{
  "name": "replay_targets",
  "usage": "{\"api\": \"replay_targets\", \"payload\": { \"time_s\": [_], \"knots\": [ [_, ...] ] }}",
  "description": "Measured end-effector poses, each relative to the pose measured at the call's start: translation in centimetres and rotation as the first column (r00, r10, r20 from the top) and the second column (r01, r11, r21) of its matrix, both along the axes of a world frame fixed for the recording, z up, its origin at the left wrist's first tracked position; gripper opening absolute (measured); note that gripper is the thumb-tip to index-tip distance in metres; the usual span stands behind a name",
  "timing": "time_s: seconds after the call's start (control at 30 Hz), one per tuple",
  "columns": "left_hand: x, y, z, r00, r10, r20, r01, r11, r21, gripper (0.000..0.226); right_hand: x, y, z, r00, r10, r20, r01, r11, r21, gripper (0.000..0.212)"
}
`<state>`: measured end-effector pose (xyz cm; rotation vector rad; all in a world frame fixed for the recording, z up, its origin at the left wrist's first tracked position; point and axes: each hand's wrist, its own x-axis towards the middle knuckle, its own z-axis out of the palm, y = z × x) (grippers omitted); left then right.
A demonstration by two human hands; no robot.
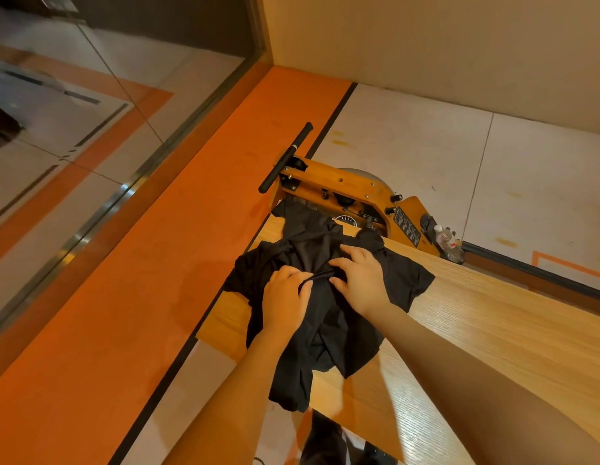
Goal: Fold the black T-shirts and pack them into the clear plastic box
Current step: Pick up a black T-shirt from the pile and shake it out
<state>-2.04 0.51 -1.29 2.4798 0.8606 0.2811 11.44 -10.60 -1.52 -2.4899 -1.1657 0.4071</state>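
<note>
While the orange and pale floor (178, 263) fills most of what you see, your work sits on the wooden surface (493, 323), which runs off to the right. Beyond its far end stands an orange wooden machine with a black handle (342, 189), and a clear plastic bottle (448, 239) stands on the floor beside it. No clear plastic box is in view.

At the near-left corner of the surface lies the black T-shirt (325, 317), crumpled, one sleeve spread right and its lower part hanging over the edge. It looks light, soft and limp, so it will sag and bunch wherever you leave it unsupported; nothing about it is fragile, but it will not keep a shape until pressed flat.

Your left hand (285, 303) has its grip pinched on the ribbed collar band (320, 275), fingers curled round it. Your right hand (362, 280) rests on the cloth just beside it, fingers spread and pressing, gripping nothing that I can tell. Judging from this, take hold at the collar and shoulder seams, the firmest parts, then spread the body flat before folding.
</note>
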Motion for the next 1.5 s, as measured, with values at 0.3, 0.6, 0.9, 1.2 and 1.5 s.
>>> {"api": "replay_targets", "payload": {
  "time_s": [0.3, 0.6, 0.9, 1.2, 1.5],
  "knots": [
    [-0.9, 1.7, 1.5, 0.979, 0.198, 0.042, -0.16, 0.884, -0.439, 0.021, 0.8, 0.3, 0.2, 0.986, -0.142, -0.085, 0.144, 0.989, 0.023, 0.018],
    [1.1, 0.4, 1.3, 0.995, 0.102, -0.005, -0.1, 0.962, -0.253, 0.043, 0.4, 0.6, 1.2, 0.991, -0.116, -0.067, 0.129, 0.959, 0.253, 0.014],
    [2.4, -1.7, 0.4, 0.985, 0.135, -0.112, -0.133, 0.991, 0.02, 0.022, 1.2, 0.1, 1.7, 0.988, -0.136, -0.08, 0.153, 0.943, 0.295, 0.015],
    [1.1, 1.8, 2.3, 0.965, 0.243, 0.1, -0.183, 0.896, -0.405, 0.013, 3.6, -1.8, 0.7, 0.976, 0.195, 0.093, -0.186, 0.978, -0.099, 0.025],
    [-1.1, 5.0, 4.3, 0.976, 0.208, 0.063, -0.159, 0.882, -0.444, 0.013, 5.2, -1.5, 2.8, 0.97, -0.115, -0.213, 0.142, 0.983, 0.117, 0.012]
  ]
}}
